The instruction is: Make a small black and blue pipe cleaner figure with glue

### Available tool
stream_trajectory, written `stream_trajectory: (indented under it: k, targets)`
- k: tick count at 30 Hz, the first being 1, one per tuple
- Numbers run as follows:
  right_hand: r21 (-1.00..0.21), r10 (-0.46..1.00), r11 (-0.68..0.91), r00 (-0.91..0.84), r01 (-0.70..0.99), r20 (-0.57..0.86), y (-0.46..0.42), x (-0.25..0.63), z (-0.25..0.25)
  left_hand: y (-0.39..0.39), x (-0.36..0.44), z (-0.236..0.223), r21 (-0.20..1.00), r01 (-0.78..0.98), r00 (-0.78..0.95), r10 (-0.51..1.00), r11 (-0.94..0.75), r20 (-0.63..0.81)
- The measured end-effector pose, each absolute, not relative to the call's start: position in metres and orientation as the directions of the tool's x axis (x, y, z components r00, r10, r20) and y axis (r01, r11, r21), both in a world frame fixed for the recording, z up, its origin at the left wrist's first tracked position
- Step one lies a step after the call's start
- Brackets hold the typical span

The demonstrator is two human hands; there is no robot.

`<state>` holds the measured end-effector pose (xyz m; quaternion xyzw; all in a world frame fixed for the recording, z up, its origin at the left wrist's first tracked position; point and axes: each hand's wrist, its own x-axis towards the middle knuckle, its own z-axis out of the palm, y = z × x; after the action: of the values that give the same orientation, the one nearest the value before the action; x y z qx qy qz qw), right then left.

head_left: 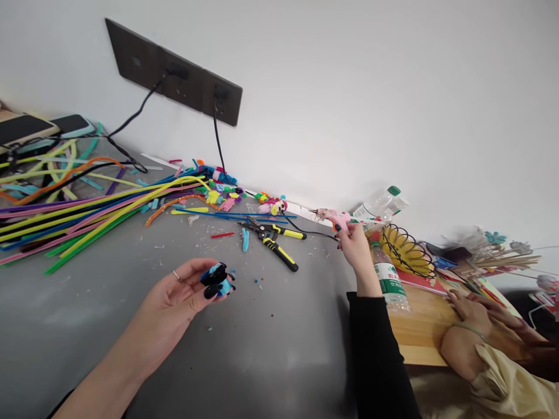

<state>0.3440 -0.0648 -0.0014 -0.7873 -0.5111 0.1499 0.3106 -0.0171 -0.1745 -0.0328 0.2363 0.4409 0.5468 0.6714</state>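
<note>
Apparently, the step in hand is a gluing one: the left hand (181,297) pinches a small blue piece (224,286) with dark bits on it between thumb and fingertips, up in front of the person over the grey table (244,364). The right hand (356,250) has its fingers curled around the handle of a pink glue gun (325,215) near the wall, the nozzle pointing left, away from the person's other hand. Whether a finger presses the trigger cannot be told. Judging from this, the next move calls for a firm, small pinch on the piece and a hot tip kept clear of the fingers. Pliers (279,249) with yellow and black handles lie between the two hands, and a bundle of fuzzy craft stems (109,218) spreads to the left.

As for containers, a clear bottle (391,285) with a green label is just beside the right forearm; how much is in it cannot be told. Another clear bottle (379,205), green-capped, leans by the wall behind. Next to them is a yellow basket (404,253) with a black wavy rim, its contents too unclear to name.
</note>
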Motion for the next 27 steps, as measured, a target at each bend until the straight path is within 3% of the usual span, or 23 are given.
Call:
stream_trajectory:
  k: [9, 15, 20, 27]
  targets:
    - [-0.658, 0.953, 0.135, 0.085, 0.741, 0.291, -0.150, 0.267, 0.019, -0.171, -0.013, -0.032, 0.768, -0.572, 0.003, 0.937, 0.288, -0.349]
    - [-0.689, 0.934, 0.232, 0.041, 0.686, 0.355, -0.182, 0.233, 0.024, -0.172, -0.008, -0.025, 0.778, -0.564, -0.014, 0.938, 0.278, -0.346]
    - [-0.585, 0.876, 0.331, -0.010, 0.740, 0.483, -0.187, 0.222, 0.020, -0.174, -0.007, -0.030, 0.763, -0.582, 0.023, 0.944, 0.280, -0.328]
    - [-0.504, 0.825, 0.398, -0.059, 0.767, 0.562, -0.188, 0.214, 0.018, -0.179, -0.007, -0.038, 0.834, -0.522, -0.075, 0.964, 0.181, -0.256]
